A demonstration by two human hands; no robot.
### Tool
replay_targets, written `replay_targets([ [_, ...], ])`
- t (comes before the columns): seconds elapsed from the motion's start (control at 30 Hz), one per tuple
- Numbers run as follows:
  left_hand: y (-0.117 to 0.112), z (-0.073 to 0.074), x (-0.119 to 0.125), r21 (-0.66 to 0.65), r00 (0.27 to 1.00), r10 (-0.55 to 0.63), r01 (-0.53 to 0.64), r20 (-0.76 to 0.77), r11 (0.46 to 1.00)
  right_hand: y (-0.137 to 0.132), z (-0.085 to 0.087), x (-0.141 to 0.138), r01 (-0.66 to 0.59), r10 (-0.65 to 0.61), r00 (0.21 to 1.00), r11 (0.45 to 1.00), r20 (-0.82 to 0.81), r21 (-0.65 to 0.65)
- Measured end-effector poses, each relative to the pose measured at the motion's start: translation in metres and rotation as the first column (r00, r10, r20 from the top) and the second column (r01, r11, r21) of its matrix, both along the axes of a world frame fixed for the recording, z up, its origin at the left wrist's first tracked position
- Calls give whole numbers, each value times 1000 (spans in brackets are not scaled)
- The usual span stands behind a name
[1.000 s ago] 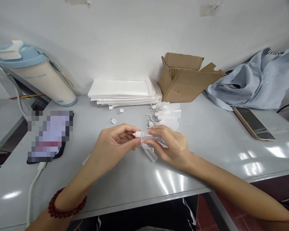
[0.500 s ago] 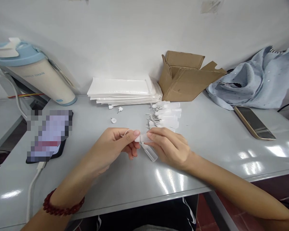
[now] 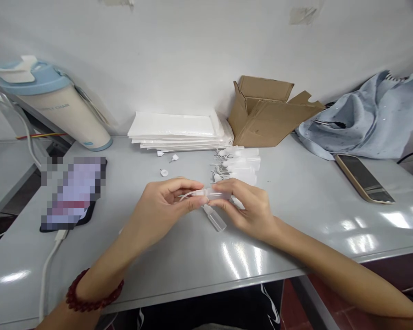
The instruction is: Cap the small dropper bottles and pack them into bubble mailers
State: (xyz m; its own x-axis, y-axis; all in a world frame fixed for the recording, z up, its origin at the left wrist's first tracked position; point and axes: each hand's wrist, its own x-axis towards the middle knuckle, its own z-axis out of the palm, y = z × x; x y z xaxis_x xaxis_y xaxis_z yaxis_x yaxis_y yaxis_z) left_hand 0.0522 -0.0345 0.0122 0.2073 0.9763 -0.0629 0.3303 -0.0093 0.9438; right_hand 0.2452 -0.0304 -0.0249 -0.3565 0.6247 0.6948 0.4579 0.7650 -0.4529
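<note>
A small translucent plastic bottle (image 3: pixel 218 194) is held sideways between my two hands, over the table's middle. My left hand (image 3: pixel 167 204) pinches its white cap with thumb and fingertips, and a thin curved tube runs from that end towards my palm. Around the bottle's body close the fingers of my right hand (image 3: pixel 249 204). Just below lies another small bottle (image 3: pixel 216 219), tilted towards the lower right. Behind my right hand is a group of several similar bottles (image 3: pixel 242 164) with thin tubes pointing left. A few loose white caps (image 3: pixel 164 173) lie beyond my left hand.
A stack of white padded envelopes (image 3: pixel 175 126) and an open cardboard box (image 3: pixel 271 117) stand against the wall. On the left are a tumbler (image 3: pixel 62 107) and a phone on a charging cable (image 3: pixel 74 195). A second phone (image 3: pixel 365 178) and a light blue cloth bag (image 3: pixel 371 119) are right.
The fingers of both hands have shifted on the bottle, so more of its body shows. My left index finger now stretches along the cap. The lying bottle has stayed in place.
</note>
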Motion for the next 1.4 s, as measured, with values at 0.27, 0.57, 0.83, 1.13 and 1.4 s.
replay_targets([
  [0.27, -1, 0, 0, -67, 986, -149, 144, -80, 987, 2, -2, 1, -26, 18, 998, 991, 68, 130],
  [0.57, -4, 0, 2, 27, 990, -48, 52, -133, 998, 0, 3, 1, -11, 9, 999, 997, -31, -78],
  [0.83, -6, 7, 2, -16, 978, -143, 142, -154, 990, 1, 2, 1, -1, 0, 1000, 992, 5, 128],
  [1.13, -3, 0, 3, -147, 979, -196, 202, 54, 968, -1, 5, 1, -42, 18, 996, 958, 89, 284],
  [1.4, -5, 7, 1, 27, 968, -141, 150, -209, 988, -1, 7, 2, -35, 23, 997, 985, 70, 169],
])
